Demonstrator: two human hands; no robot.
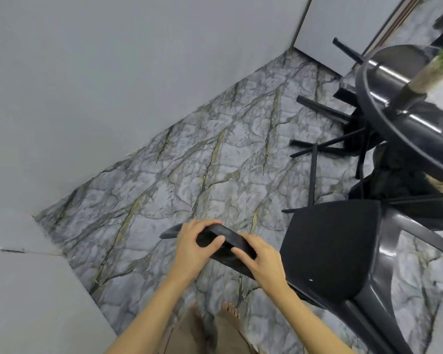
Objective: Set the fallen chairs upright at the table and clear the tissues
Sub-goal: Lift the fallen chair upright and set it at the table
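We hold the curved top rail of the black plastic chair with a dark fabric seat (330,251) with both hands: our left hand (195,247) and right hand (262,261) are closed around the rail, side by side. This chair stands just beside the round black glossy counter (394,118). A second black chair (343,118) lies fallen on the grey marble floor (189,162), partly under the counter.

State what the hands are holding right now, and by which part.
Both the left hand and the right hand grip the black chair by the top rail of its backrest, side by side.
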